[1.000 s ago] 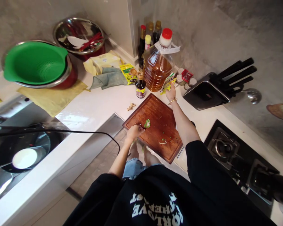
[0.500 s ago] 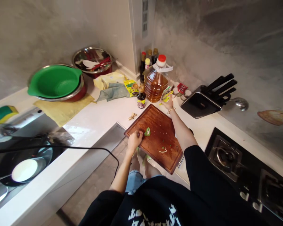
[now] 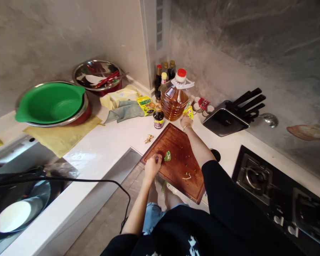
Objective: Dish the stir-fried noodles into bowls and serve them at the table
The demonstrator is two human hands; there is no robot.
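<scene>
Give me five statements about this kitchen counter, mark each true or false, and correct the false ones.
1. The right hand is at a yellow packet. True.
2. The left hand rests on the stove. False: it is at the edge of the cutting board.
3. The ginger lies on the cutting board. False: it lies beside it, on the counter.
4. Black-handled knives stand in the knife block. True.
5. The cap of the large jug is green. False: it is red.
</scene>
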